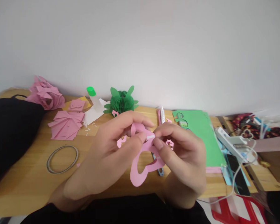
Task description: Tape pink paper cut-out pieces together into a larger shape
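Between both hands is a pink paper cutout (140, 177) with a heart-shaped opening and a small white strip (150, 137) on its upper part. My left hand (116, 149) pinches its upper left side between thumb and fingers. Fingertips of my right hand (182, 152) are closed on its upper right, right beside the white strip. Behind the cutout, a blue-grey tool (161, 171) lies partly hidden on the table. Small pink paper pieces (121, 141) show behind my left fingers.
Pink folded paper shapes (67, 124), a silver bangle (62, 159) and a green-capped glue stick (91, 91) are on the left. A green pleated paper ball (122, 102) stands by the wall. Rightward lie green sheets (200, 133), a white power strip (227, 140) and a phone (238, 174).
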Demonstrator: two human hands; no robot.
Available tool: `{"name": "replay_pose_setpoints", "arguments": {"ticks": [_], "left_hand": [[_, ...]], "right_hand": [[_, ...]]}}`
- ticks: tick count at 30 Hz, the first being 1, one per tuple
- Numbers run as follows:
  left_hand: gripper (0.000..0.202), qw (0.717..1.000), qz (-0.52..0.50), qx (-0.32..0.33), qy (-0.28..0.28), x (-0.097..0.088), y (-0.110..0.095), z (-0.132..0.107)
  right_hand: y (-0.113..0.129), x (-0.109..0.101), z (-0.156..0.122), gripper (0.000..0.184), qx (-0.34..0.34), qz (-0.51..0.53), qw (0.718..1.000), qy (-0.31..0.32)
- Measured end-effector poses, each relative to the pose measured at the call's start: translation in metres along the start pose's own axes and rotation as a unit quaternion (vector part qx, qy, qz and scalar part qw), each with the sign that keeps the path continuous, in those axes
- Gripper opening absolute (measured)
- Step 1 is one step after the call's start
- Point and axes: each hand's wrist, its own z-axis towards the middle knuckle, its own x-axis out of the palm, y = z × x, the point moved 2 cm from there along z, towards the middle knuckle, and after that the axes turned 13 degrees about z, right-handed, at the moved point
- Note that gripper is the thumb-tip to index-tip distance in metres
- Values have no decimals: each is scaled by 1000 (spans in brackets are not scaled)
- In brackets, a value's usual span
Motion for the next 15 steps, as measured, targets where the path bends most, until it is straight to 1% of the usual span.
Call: {"name": "replay_pose_setpoints", "arguments": {"ticks": [2, 8, 12, 15], "left_hand": [[17, 999, 36, -5, -6, -1, -1, 0], [28, 996, 79, 0, -28, -4, 0, 0], [30, 996, 85, -1, -22, -5, 1, -1], [27, 996, 80, -10, -22, -4, 2, -1]], "right_hand": [[0, -1, 1, 15, 5, 5, 1000, 0], [-1, -2, 2, 11, 32, 26, 999, -3], [-1, -1, 1, 12, 26, 32, 999, -12], [0, 0, 1, 14, 14, 22, 1000, -13]]}}
